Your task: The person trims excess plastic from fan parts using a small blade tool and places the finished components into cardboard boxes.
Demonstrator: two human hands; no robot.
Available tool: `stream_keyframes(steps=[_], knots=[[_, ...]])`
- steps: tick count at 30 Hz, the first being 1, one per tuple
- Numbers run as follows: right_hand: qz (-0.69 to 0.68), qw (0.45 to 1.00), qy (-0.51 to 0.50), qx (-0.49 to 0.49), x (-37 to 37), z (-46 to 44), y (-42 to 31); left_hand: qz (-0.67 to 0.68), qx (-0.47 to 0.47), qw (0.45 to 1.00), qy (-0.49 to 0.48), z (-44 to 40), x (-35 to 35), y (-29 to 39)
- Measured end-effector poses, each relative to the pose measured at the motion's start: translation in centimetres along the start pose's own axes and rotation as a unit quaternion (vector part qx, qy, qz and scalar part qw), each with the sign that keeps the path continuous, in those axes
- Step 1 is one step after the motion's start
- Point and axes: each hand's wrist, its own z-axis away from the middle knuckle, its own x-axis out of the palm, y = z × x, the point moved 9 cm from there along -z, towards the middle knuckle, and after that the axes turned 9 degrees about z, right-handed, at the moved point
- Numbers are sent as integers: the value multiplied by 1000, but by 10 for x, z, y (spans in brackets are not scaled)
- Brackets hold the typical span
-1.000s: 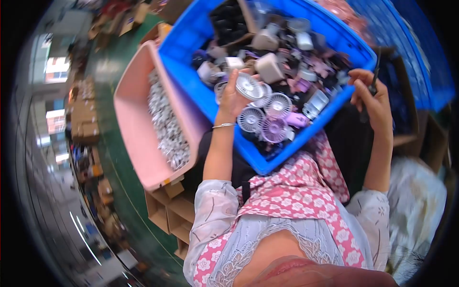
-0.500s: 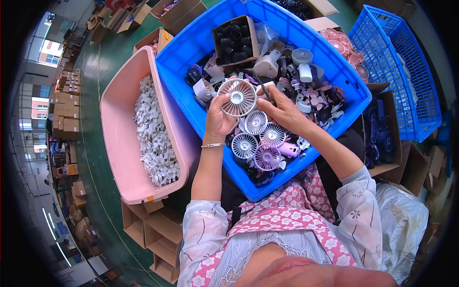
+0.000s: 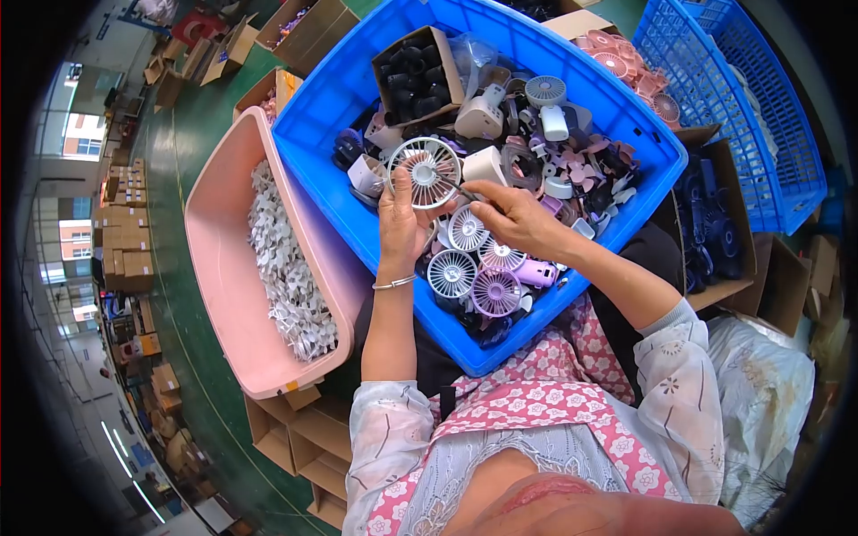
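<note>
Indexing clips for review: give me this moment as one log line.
left hand: holds white fan cover | right hand: holds thin dark tool at the cover | below: blue bin of fan parts

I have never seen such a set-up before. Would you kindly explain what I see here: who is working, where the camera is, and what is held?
There is no machine here: a person works with two bare hands. One camera, worn on the head, looks forward and down, so the person's own arms and apron appear below.

The left hand holds a round white grille. The right hand holds a thin dark tool pointing at it; its exact type is unclear.

Beneath the hands, a blue bin holds mixed plastic parts, including a purple grille. To its left, a pink tub contains small whitish pieces.
</note>
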Motion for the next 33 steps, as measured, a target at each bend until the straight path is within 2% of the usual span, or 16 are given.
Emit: stream_keyframes(steps=[2, 4, 8, 13, 18, 23, 24, 26, 27, 28, 29, 31, 32, 33], knots=[[-7, 1000, 20, -12, -2, 1, 1, 8, 25, 1000, -8, 2, 6, 1], [-66, 997, -13, 39, 1, 1, 6, 22, 21, 999, -22, 4, 10, 2], [-50, 998, -22, 11, -3, -1, 0, -2, 56, 998, -28, 5, 9, 4], [-69, 998, -6, 12, -3, 2, 0, -6, 50, 998, -47, 8, 17, 1], [2, 999, 26, -28, -9, 1, -5, -7, 31, 999, -36, 8, 15, -7], [2, 998, 53, -42, -10, 0, -3, -48, 51, 997, -26, 10, 15, -7], [34, 996, 62, -55, -12, 1, -5, -85, 74, 994, -13, 10, 11, -5], [50, 994, 70, -63, -15, 3, -7, -363, 98, 927, 0, 12, -1, -1], [-13, 1000, 3, 22, -7, 3, 8, -369, 97, 924, 6, 15, 3, -2], [-72, 990, -64, 105, 2, 6, 22, -444, 151, 883, -22, 20, 17, 3], [-216, 958, -128, 142, 15, 12, 31, -515, 203, 831, -49, 26, 33, 8], [-261, 934, -152, 192, 23, 16, 41, -541, 160, 825, -31, 28, 21, -1], [-159, 971, -117, 133, 20, 11, 43, -514, 156, 843, -22, 30, 16, -1], [82, 996, -13, -16, 6, 5, 22, -485, 152, 861, -12, 30, 13, -2]])
